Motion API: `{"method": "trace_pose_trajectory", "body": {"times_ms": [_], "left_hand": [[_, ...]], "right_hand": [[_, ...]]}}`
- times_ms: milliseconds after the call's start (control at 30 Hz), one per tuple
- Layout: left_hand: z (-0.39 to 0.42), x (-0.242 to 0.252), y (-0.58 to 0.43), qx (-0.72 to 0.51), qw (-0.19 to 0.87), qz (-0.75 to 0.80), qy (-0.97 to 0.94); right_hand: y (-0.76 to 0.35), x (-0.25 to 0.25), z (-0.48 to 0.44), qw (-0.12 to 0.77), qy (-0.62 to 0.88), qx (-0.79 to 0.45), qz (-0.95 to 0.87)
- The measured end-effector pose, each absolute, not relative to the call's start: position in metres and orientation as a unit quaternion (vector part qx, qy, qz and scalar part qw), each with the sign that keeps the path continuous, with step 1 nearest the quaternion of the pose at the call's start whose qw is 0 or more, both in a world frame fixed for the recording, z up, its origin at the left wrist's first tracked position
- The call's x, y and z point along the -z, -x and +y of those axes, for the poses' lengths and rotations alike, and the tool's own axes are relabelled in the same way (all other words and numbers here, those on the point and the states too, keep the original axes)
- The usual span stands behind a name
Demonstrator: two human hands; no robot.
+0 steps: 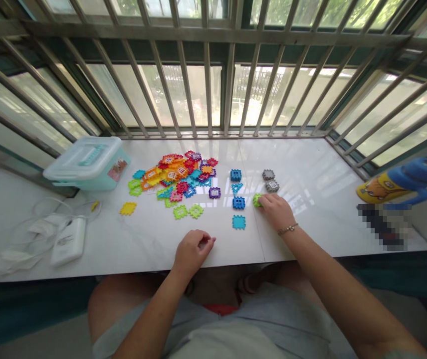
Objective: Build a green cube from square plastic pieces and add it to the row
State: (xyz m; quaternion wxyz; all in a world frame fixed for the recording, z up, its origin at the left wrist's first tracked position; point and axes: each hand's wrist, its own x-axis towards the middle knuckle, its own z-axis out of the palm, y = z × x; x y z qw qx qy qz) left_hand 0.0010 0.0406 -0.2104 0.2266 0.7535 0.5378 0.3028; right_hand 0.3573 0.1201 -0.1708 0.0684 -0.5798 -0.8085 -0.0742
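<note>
My right hand (274, 212) pinches a light green interlocking building tile (257, 200) at the table surface, just below two grey tile stacks (272, 186). My left hand (194, 253) rests near the table's front edge, its fingers curled with thumb and forefinger together; nothing shows in them. Between the hands runs a column of blue tiles (239, 202), with a flat light blue tile (239, 222) at its near end. A mixed heap of colourful tiles (176, 172) lies to the left. Two green tiles (180, 212) and a purple tile (214, 192) sit by its near side.
A lidded turquoise plastic box (86, 164) stands at the back left. Closer lie a white power bank (68, 241) and cables. A yellow tile (128, 208) is apart from the heap. On the right lies a blue and yellow bottle (393, 184). Metal bars (232, 89) line the back.
</note>
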Motion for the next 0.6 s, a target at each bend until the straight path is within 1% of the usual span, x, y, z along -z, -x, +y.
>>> {"method": "trace_pose_trajectory", "body": {"times_ms": [300, 600], "left_hand": [[0.041, 0.21, -0.001, -0.304, 0.229, 0.538, -0.752], [0.041, 0.21, -0.002, -0.3, 0.222, 0.542, -0.753]], "right_hand": [[-0.348, 0.161, 0.179, 0.037, 0.595, 0.092, -0.798], [-0.346, 0.16, 0.233, 0.026, 0.596, 0.113, -0.794]]}}
